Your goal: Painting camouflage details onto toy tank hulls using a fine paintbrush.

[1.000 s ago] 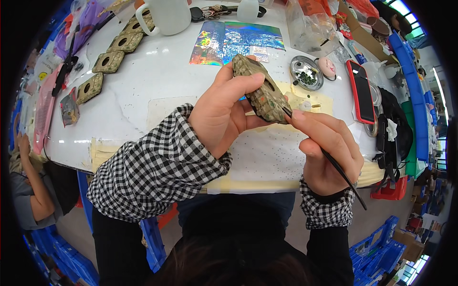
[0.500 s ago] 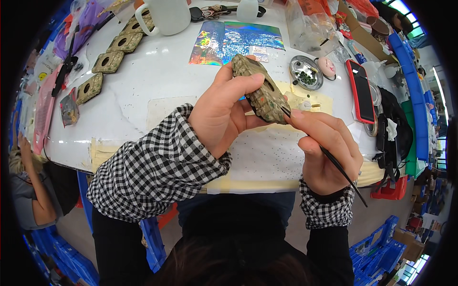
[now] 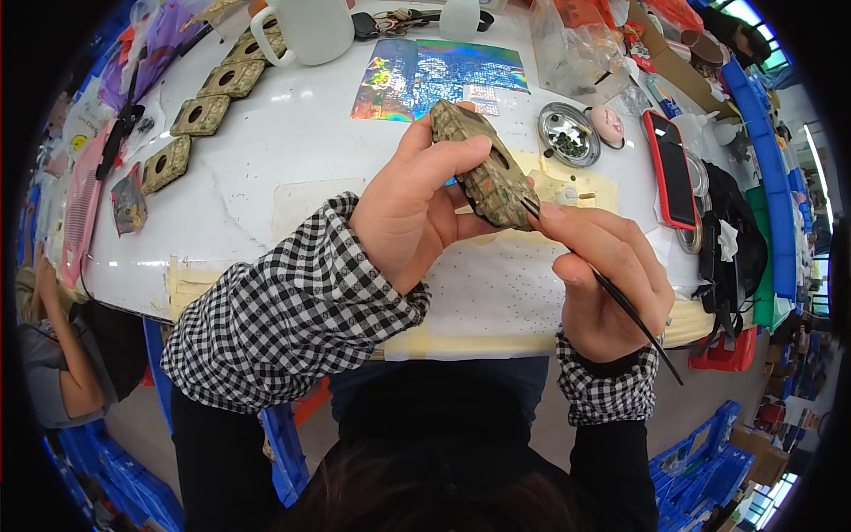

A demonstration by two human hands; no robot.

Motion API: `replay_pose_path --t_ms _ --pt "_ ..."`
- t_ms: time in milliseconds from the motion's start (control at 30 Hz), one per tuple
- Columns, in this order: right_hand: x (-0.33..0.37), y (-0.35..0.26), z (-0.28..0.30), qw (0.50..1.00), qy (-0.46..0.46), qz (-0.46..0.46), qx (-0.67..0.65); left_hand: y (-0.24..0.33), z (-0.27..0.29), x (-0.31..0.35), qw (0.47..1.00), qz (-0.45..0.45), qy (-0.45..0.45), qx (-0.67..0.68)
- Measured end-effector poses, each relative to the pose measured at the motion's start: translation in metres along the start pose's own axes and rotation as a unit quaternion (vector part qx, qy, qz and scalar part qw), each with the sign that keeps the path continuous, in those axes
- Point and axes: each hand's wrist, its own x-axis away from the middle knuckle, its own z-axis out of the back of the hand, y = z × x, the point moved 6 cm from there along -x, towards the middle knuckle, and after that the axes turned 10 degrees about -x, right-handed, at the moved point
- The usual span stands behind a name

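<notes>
My left hand (image 3: pixel 417 191) grips a camouflage-patterned block-like case (image 3: pixel 505 191) with a dark round hole in its upper face, thumb on top and fingers behind. The case is tilted, its near end toward my right hand. Closed in a pinch, my right hand (image 3: pixel 612 275) holds black tweezers (image 3: pixel 628 310), whose tips touch the case's near right end. Whatever lies between the tips is too small to make out. Beyond the right hand, a round metal dish (image 3: pixel 567 133) holds small dark green pieces.
Several similar camouflage cases (image 3: pixel 199 115) line the back left, near a white mug (image 3: pixel 312 31). A shiny holographic bag (image 3: pixel 386 84) lies at the back. At right are a red-edged phone (image 3: pixel 674 173) and a pink round object (image 3: pixel 607 126). Another person's arm (image 3: pixel 66 328) shows far left.
The tweezer tips have parted slightly at the case's end. Both hands and the case are almost unmoved. The other person's arm at far left has shifted a little.
</notes>
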Motion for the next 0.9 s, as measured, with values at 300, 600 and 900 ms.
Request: replay_pose_path --t_ms 300,600,900 --pt "0.000 0.000 0.000 1.000 -0.001 -0.001 -0.001 -0.001 0.000 0.000 1.000 -0.001 -0.003 0.006" --pt "0.003 0.000 0.002 1.000 0.019 -0.002 -0.007 -0.002 0.001 -0.001 1.000 0.010 -0.011 0.019" --pt "0.012 0.000 0.015 0.995 0.087 0.028 -0.039 -0.001 -0.006 0.000 0.994 0.023 -0.048 0.100"
